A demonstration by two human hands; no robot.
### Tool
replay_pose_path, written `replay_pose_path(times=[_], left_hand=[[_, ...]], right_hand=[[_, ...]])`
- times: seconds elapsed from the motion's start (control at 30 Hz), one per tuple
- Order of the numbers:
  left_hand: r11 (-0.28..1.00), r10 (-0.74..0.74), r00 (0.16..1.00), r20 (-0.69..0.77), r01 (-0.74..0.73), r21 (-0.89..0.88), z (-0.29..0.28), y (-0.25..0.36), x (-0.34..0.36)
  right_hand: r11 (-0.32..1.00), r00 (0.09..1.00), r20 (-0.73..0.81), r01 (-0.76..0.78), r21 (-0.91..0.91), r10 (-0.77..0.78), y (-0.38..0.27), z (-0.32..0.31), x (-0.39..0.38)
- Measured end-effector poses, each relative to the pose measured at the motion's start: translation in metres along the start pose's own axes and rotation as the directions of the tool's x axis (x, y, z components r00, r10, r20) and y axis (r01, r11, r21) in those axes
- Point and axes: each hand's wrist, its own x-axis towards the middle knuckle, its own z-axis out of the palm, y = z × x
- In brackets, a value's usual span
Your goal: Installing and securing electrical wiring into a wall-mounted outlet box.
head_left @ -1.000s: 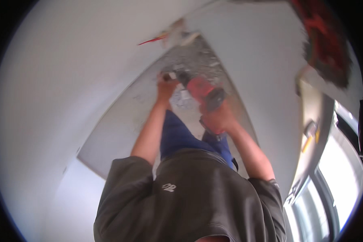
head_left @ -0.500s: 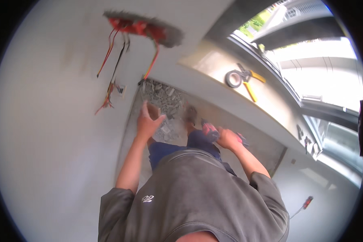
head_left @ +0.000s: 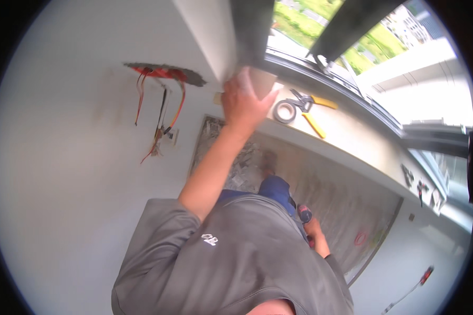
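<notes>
My left hand is raised to the end of the windowsill, fingers gripping a pale, boxlike piece beside the dark window jamb. My right hand hangs low by my right hip, closed on a red and black power drill, partly hidden by my body. On the sill, just right of my left hand, lie a roll of dark tape and a tool with yellow handles.
A ragged red-lined wall opening has wires dangling at left. An open window is above the sill, with small items at its far end. Rubble lies on the floor below; another wired box is low right.
My left hand has risen from over the rubble to the sill's end with the piece. My right hand and drill have dropped beside my hip. The view has swung toward the window.
</notes>
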Motion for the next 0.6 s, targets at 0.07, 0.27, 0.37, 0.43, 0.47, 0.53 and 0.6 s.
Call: replay_pose_path(times=[0.07,0.27,0.37,0.43,0.47,0.53,0.6], left_hand=[[0.998,-0.016,0.998,-0.060,0.012,-0.066,0.022,0.000,0.002],[0.984,0.087,0.978,-0.190,-0.114,-0.136,0.018,-0.010,-0.027],[0.901,0.272,0.944,-0.186,-0.318,-0.295,0.001,-0.040,-0.081],[0.882,0.225,0.972,-0.074,-0.235,-0.409,-0.014,-0.080,-0.124],[0.872,0.122,0.992,0.044,-0.086,-0.483,-0.012,-0.102,-0.146],[0.319,-0.446,0.725,0.525,0.677,-0.664,0.025,-0.174,-0.184],[-0.726,-0.615,0.289,0.733,0.154,-0.670,0.054,-0.241,-0.200]], right_hand=[[0.999,1.000,-0.018,0.000,0.033,0.000,0.019,0.014,-0.005],[0.963,0.998,-0.063,-0.011,0.270,0.029,-0.020,-0.012,-0.023],[0.931,0.986,-0.043,-0.136,0.338,0.159,-0.054,-0.039,-0.027],[0.910,0.987,-0.040,-0.126,0.395,0.154,-0.064,-0.045,-0.016],[0.918,0.987,-0.039,-0.130,0.375,0.156,-0.067,-0.050,-0.012],[0.951,0.998,-0.067,0.005,0.308,0.016,-0.073,-0.060,-0.002],[0.976,0.998,-0.052,0.032,0.217,-0.021,-0.074,-0.070,0.012]])
